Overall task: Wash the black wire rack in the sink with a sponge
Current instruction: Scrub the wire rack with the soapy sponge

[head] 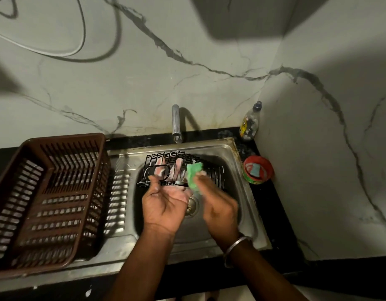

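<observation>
The black wire rack (211,170) is held over the steel sink (229,148), below the tap. My left hand (163,200) grips it from underneath, palm up, with soapy fingers poking through the wires. My right hand (220,205) is shut on a green sponge (193,175) pressed against the rack's middle. Part of the rack is hidden behind both hands.
A chrome tap (176,122) stands behind the sink. A brown plastic dish basket (48,198) sits on the drainboard at the left. A red tub (257,169) of soap and a clear bottle (249,122) stand at the right corner. The drain (192,206) shows between my hands.
</observation>
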